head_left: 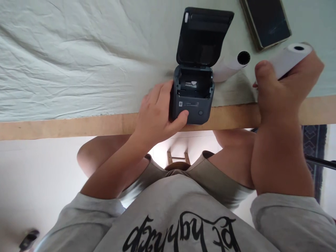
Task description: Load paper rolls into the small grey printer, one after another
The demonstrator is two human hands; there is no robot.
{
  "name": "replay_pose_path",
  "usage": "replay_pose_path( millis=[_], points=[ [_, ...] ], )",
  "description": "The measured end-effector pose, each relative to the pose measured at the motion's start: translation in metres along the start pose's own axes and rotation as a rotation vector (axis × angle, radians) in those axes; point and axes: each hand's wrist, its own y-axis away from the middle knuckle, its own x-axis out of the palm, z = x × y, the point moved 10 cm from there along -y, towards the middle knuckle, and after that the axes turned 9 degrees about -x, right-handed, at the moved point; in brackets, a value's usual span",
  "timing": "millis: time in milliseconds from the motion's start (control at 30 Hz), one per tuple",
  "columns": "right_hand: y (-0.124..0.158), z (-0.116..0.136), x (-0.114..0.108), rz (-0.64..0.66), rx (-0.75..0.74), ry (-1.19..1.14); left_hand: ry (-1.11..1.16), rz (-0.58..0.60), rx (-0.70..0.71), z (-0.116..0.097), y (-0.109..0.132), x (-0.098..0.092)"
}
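Note:
A small dark portable label printer (193, 105) sits near the table's front edge with its lid (202, 38) swung up, and its paper bay shows no roll inside. My left hand (160, 112) grips the printer from its left side, thumb on the front face beside the power button. In my right hand (286, 77) is a white paper roll (291, 57), its dark core hole facing up. A second white paper roll (227, 68) with a black core lies against the printer's right side.
At the back right lies a dark smartphone (269, 22) in a case. Pale green cloth (91, 63) covers the table, and its wooden edge (65, 125) runs along the front. Below are a wooden stool (178, 165) and a patterned rug (313, 150).

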Motion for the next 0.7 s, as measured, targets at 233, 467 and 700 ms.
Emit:
replay_pose_path(
  millis=[233,467,700],
  points=[
    [-0.007,-0.004,-0.007,0.014,-0.071,0.14,0.012,-0.015,-0.014,0.002,0.0,0.0],
    [-0.006,-0.009,0.007,0.123,-0.061,0.169,0.013,-0.042,0.005,-0.001,-0.001,-0.002],
    [0.007,0.042,-0.034,-0.187,-0.255,0.141,-0.004,-0.056,0.023,-0.002,0.0,-0.003]
  ],
)
